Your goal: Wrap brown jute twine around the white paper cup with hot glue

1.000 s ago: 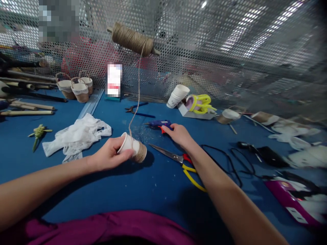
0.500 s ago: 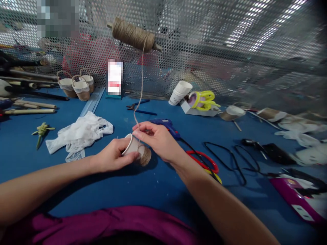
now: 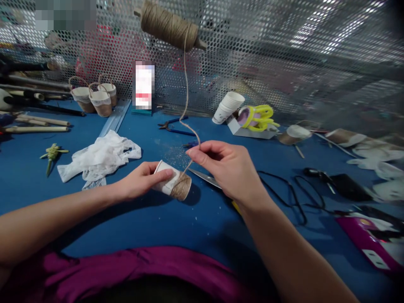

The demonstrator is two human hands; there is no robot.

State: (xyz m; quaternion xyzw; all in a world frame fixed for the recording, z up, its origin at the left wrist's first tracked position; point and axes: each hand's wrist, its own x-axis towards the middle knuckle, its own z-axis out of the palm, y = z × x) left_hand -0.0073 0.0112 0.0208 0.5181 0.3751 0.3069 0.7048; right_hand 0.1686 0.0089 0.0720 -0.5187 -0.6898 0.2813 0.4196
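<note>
Over the blue table point(image 3: 132, 229), the left hand point(image 3: 139, 181) has its fingers gripping a tilted paper cup point(image 3: 166, 186); the right hand's point(image 3: 233, 170) fingers pinch twine point(image 3: 187, 86), apparently mid-wrap near the base, which calls for steady tension.

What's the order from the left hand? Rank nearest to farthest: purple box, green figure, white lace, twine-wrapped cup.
1. Twine-wrapped cup: in the left hand.
2. White lace: to the left, beyond the wrist.
3. Green figure: farther left, past the lace.
4. Purple box: far right side.
</note>
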